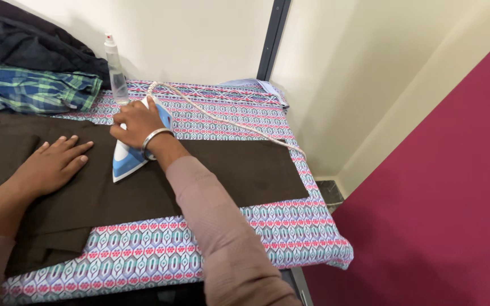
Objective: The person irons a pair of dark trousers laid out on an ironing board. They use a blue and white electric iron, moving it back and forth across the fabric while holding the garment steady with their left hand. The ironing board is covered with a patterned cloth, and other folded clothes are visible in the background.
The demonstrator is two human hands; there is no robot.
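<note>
Right hand [137, 122]: fingers clenched around the blue-and-white iron [133, 153], forearm reaching far across the brown cloth [233, 170];
Left hand [49, 164]: fingers released, flat, palm down on the cloth's left part

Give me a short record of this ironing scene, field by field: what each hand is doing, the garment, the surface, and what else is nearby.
Right hand: right hand grips the blue and white iron
Left hand: left hand flat on the dark brown cloth, fingers spread
Surface: table with a patterned cover
Cord: pale cord trails from the iron toward the far right edge
Nearby: clear spray bottle upright behind the iron; folded plaid garment under dark clothes at the wall
</note>
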